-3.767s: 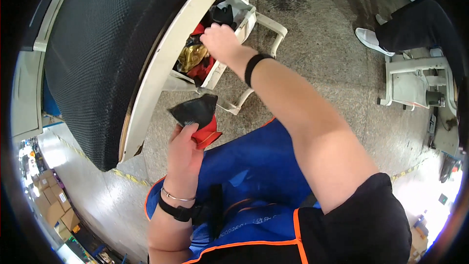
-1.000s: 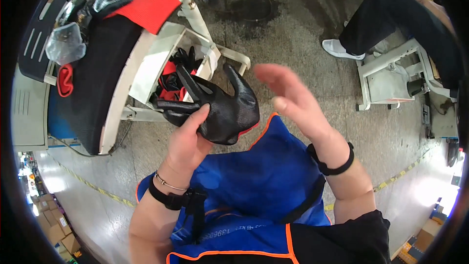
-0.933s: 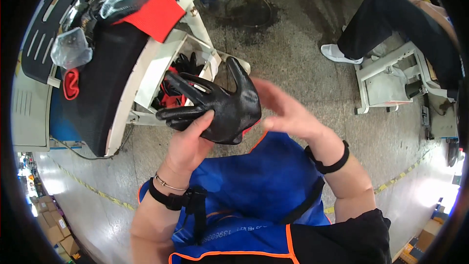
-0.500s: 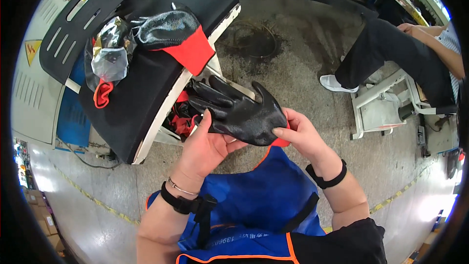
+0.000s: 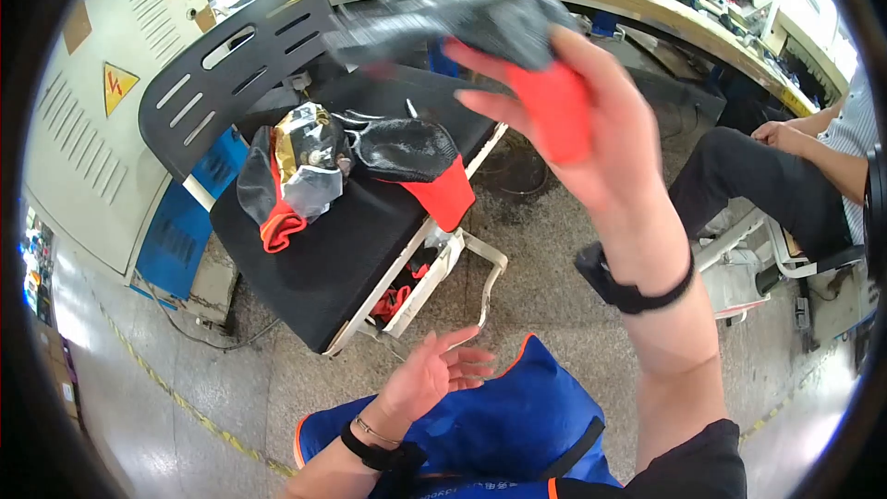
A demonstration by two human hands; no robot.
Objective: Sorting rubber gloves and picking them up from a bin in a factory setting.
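A pile of gloves [image 5: 370,162] lies on the chair seat [image 5: 342,240], its backrest [image 5: 231,65] behind, a bin [image 5: 420,282] underneath.

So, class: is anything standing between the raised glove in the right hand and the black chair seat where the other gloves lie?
Nothing visible does. The right hand holds the glove above the chair seat, with open air between; the pile of gloves already lies there.

Right hand [image 5: 591,129] lifts glove [image 5: 499,23] above chair [image 5: 342,222]
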